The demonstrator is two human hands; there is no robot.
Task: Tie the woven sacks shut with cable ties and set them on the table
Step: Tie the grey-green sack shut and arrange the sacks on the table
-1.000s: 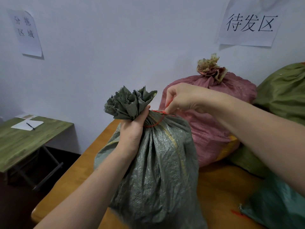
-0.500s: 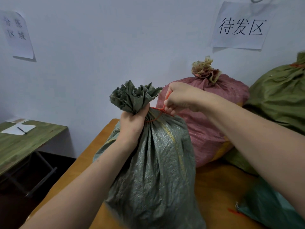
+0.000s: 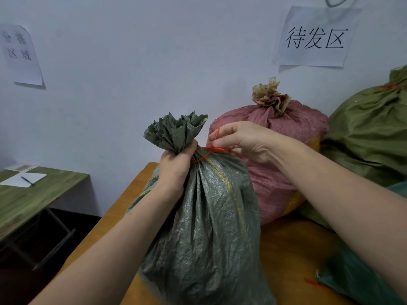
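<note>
Grey-green sack (image 3: 209, 227) upright on the worktop (image 3: 293, 245), neck gathered.
Left hand (image 3: 174, 166) grips its neck just under the ruffle; right hand (image 3: 244, 142), beside the neck, pinches the red cable tie (image 3: 211, 149) looped round it, apparently by the tail. A pink sack (image 3: 275, 172) stands behind it.

Teal sack (image 3: 352, 280) cut off bottom right; left sign (image 3: 21, 53) blurred.

One view only, head-worn, wide-angle. Looks forward and down over the bench (image 3: 290, 249), facing the wall (image 3: 132, 67) behind it. Near: forearms enter from the bottom corners, left hand (image 3: 174, 168) and right hand (image 3: 244, 142) mid-frame by the neck of the sack (image 3: 209, 216). Lines bend toward the frame edges.
</note>
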